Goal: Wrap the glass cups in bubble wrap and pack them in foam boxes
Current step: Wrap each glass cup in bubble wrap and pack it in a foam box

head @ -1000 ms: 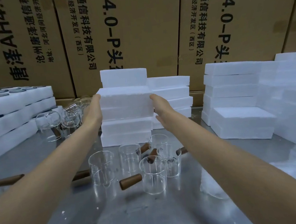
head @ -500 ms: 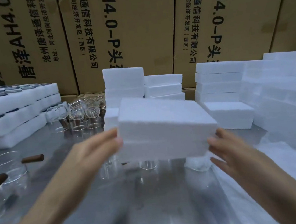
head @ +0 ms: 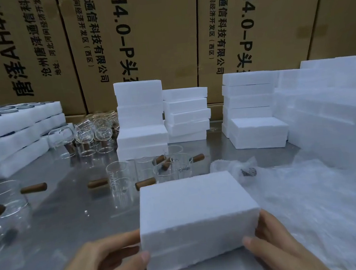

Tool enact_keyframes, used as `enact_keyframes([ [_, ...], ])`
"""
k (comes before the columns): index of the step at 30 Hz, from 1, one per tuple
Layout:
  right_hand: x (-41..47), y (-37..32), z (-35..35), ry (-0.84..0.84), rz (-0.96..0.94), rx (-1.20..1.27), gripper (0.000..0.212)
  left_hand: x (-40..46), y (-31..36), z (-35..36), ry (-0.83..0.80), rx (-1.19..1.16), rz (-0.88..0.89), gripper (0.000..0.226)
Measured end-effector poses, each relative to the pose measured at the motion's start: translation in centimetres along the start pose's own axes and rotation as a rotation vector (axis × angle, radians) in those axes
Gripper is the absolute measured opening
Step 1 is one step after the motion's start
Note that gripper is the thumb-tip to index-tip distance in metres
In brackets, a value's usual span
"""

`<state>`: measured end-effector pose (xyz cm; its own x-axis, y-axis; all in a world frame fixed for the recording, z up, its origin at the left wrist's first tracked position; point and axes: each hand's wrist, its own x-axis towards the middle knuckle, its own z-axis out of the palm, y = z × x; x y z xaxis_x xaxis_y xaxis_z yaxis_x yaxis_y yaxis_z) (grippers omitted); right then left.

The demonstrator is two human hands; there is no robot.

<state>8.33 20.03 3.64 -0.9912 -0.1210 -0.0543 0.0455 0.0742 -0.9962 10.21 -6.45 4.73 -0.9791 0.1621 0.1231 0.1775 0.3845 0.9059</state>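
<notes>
Along the back wall: brown cardboard cartons (head: 140,39), printed with black lettering, standing side by side behind everything else.

Steel desk (head: 61,224): carries all items listed below.

Right side of desk: large heap of white foam slabs (head: 335,118), with a sheet of bubble wrap (head: 323,207) spread in front of it.

Left edge of desk: stacked foam trays (head: 15,138), the top one with dark round rims showing in its pockets.

Centre rear: three stacks of closed foam boxes (head: 140,116), the tallest at left, plus one single box set just in front of the right-hand stack.

Near centre: one closed white foam box (head: 194,216), resting on the desk, lid on. Left hand (head: 111,265) holds its near left corner, thumb on the front face and fingers curled along the left side. Right hand (head: 274,243) holds the near right corner the same way, thumb on the front face. Box sits between the two grips, touching both.

Beyond the held box: group of glass cups (head: 120,180) with brown wooden handles, upright; further cups near the left edge and a cluster by the trays.

Just beside the box's far right corner: crumpled wrap around a small dark object (head: 248,172), not identifiable.
</notes>
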Motion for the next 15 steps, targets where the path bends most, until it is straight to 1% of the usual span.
enact_keyframes([
  [2, 0.1, 0.1, -0.1, -0.016, -0.004, -0.030, 0.050, 0.3, -0.4, -0.5, -0.016, 0.003, -0.018, 0.038],
  [5, 0.2, -0.5, -0.7, -0.060, -0.011, -0.109, 0.056, 1.0, -1.4, -1.6, -0.050, 0.050, -0.049, 0.067],
  [7, 0.5, -1.3, -1.7, 0.019, -0.052, -0.159, 0.059, 1.5, -1.8, -2.6, 0.035, 0.130, -0.043, 0.089],
  [9, 1.4, -2.4, -3.1, 0.130, -0.138, -0.229, 0.050, 2.3, -1.4, -3.2, 0.095, 0.210, 0.059, 0.098],
  [10, 2.3, -3.1, -3.9, 0.175, -0.179, -0.293, 0.044, 2.7, -0.9, -3.2, 0.082, 0.246, 0.118, 0.102],
  [12, 4.8, -4.0, -5.5, 0.226, -0.238, -0.444, 0.037, 3.9, -0.2, -2.8, -0.019, 0.293, 0.198, 0.111],
  [14, 7.9, -4.2, -6.7, 0.221, -0.239, -0.569, 0.041, 5.3, -0.1, -2.2, -0.145, 0.333, 0.230, 0.111],
  [15, 9.5, -4.1, -7.1, 0.193, -0.215, -0.620, 0.046, 5.9, -0.3, -2.0, -0.179, 0.345, 0.240, 0.109],
])
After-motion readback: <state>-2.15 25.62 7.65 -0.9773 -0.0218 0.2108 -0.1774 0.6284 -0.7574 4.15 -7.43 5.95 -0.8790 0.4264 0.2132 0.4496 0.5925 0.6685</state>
